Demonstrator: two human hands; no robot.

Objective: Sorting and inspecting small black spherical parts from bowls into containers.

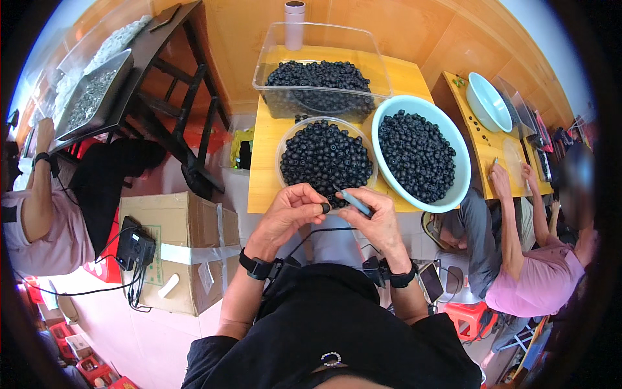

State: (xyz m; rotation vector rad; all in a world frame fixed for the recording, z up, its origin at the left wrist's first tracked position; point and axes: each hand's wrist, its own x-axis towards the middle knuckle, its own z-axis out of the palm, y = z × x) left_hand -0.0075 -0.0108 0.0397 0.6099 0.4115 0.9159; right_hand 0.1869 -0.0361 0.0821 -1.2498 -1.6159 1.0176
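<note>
My left hand (285,217) pinches a small dark bead (325,208) between thumb and fingertips. Close beside it, my right hand (381,223) is closed round a slim tool with a blue-grey handle (356,202); its thin tip points toward the bead, and I cannot tell whether they touch. Both hands are above the table's near edge, in front of a round clear tub (280,162) heaped with black beads. To its right a pale blue basin (461,189) holds many more, their holes showing. Behind stands a clear rectangular bin (382,81), partly filled with beads.
The yellow table (264,185) meets a wooden wall, where a pink bottle (294,29) stands. A taped cardboard box (178,227) is at my left, near a dark wooden stand (188,97). People work at both sides; a second table (476,146) is at right.
</note>
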